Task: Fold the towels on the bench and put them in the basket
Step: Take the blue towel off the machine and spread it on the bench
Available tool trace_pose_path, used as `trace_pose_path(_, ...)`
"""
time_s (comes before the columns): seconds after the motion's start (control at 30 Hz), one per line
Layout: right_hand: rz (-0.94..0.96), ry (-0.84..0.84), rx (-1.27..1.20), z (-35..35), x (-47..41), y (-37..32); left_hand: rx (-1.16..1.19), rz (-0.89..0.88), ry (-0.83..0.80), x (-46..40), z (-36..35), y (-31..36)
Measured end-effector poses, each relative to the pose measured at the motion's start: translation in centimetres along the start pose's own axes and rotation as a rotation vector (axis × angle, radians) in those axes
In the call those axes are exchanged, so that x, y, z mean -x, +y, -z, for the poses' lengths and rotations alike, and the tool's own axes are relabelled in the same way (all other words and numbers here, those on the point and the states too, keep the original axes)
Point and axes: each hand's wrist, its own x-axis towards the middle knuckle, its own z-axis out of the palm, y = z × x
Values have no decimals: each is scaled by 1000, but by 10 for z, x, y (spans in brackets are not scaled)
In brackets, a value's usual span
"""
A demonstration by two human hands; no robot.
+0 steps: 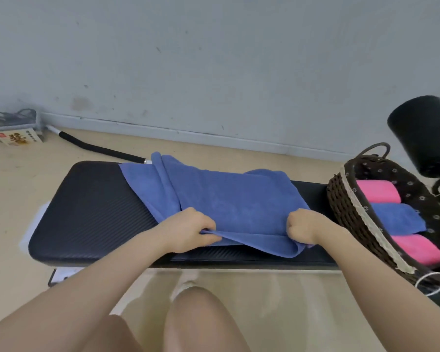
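Both bare forearms reaching forward and down over the near edge of the black padded bench [87, 212]. Left hand [188, 229] knuckles up, fingers curled shut, pinching the near hem of the blue towel [229, 199] between thumb and fingers. Right hand [302, 226] fisted the same way, closed tight on the same hem just to the right, wrist turned inward. Hem lifted slightly off the padding between the two grips, a fold of cloth sagging below the right fist. Towel itself spread across the middle of the bench, partly doubled over, its far left edge bunched into a ridge and a single layer trailing out to the left. Wicker basket [346, 212] at the right end of the bench, well clear of the hands, holding a folded pink towel [377, 191] at the back, a folded blue one [396, 218] in the middle, and another pink one [417, 250] nearest. Black cylindrical pad [422, 133] above the basket.
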Motion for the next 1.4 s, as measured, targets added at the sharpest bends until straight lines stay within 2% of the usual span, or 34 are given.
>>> trace_pose_path(0.1,-46,-116,-18,-5,5,6,65,51,-142,2,-7,28)
trace_pose_path(0.17,-14,-140,-44,-1,10,2,246,164,-229,8,-5,39)
trace_pose_path(0.2,50,-100,-54,4,11,-4,334,222,-199,11,-2,40)
trace_pose_path(0.27,210,108,-158,15,8,-22,378,315,25,13,7,32)
trace_pose_path(0.37,435,430,-373,30,-5,-68,239,471,410,15,23,-2)
trace_pose_path(0.43,540,504,-430,38,-24,-100,161,591,525,16,33,-29)
trace_pose_path(0.53,584,501,-519,51,-51,-140,3,737,543,14,46,-62)
trace_pose_path(0.67,530,435,-498,66,-81,-178,-158,855,396,4,63,-91)
trace_pose_path(0.8,526,336,-433,82,-100,-206,-278,832,387,-9,64,-115)
trace_pose_path(0.9,488,244,-421,89,-107,-220,-238,733,347,-12,65,-126)
trace_pose_path(0.97,406,187,-446,90,-115,-229,-124,657,351,-7,71,-133)
trace_pose_path(1.03,327,141,-557,92,-121,-240,89,596,424,5,80,-135)
trace_pose_path(1.1,310,167,-616,93,-126,-251,284,542,476,25,87,-133)
trace_pose_path(1.17,350,239,-518,95,-125,-262,422,516,479,52,91,-130)
trace_pose_path(1.23,394,269,-451,96,-123,-273,470,561,503,80,91,-131)
trace_pose_path(1.3,437,231,-508,98,-119,-284,484,651,496,106,89,-133)
trace_pose_path(1.4,456,182,-463,94,-120,-297,431,763,377,133,87,-140)
